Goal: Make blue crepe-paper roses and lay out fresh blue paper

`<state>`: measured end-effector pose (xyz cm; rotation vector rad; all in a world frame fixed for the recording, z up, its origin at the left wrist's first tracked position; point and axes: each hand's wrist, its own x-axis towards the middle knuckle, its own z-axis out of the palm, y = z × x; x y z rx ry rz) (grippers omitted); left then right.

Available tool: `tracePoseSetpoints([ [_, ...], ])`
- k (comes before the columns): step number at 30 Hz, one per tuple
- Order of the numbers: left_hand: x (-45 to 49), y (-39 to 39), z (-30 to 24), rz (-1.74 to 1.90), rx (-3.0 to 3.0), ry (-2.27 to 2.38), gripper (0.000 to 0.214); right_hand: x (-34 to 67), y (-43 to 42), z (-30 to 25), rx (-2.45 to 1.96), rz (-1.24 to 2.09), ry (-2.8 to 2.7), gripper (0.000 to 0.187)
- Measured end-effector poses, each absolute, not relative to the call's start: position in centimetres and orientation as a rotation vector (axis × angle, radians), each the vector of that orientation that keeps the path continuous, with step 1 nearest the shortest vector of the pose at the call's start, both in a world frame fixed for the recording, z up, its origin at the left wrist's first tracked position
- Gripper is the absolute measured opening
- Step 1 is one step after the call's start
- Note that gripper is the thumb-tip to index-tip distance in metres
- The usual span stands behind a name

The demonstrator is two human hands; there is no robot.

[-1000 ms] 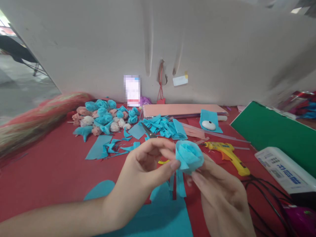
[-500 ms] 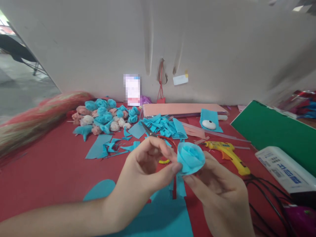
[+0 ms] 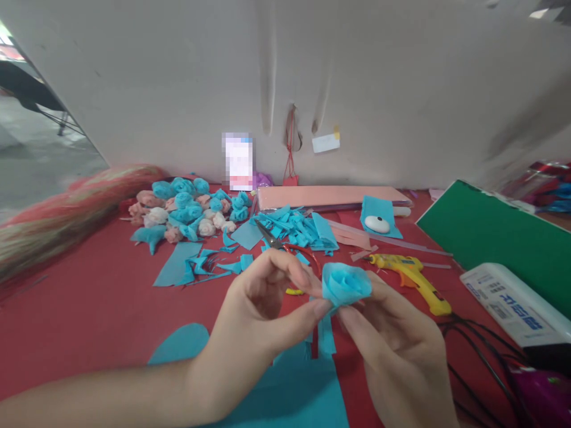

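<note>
A: What lies nearest?
B: A blue sheet point(image 3: 294, 392), spread on a red table point(image 3: 89, 321) below both hands.
A: And the hands?
B: The left hand point(image 3: 256, 327) pinches a blue paper rose point(image 3: 345, 282) at its lower left, thumb against fingers; the right hand point(image 3: 401, 351) grips its base. The rose is held above the table.
A: Beyond them?
B: A yellow glue gun point(image 3: 414, 276) at right, scissors point(image 3: 274, 241) near blue scraps point(image 3: 289, 229), then piled flowers point(image 3: 191, 208) at left.
A: Farthest?
B: A pale wall point(image 3: 178, 89).
</note>
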<state>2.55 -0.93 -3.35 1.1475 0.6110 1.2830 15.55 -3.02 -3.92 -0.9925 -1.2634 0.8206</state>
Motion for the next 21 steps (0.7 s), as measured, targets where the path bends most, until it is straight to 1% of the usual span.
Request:
tracePoseSetpoints([
  [12, 2.69, -1.03, -3.32, 1.282, 1.134, 0.587, 0.019, 15.52, -3.04, -4.12, -0.963, 0.841, -1.253, 0.010],
  [21, 2.20, -1.07, -3.06, 1.380, 1.388, 0.632, 0.021, 15.63, -3.28, -4.18, -0.927, 0.866, -1.240, 0.016],
])
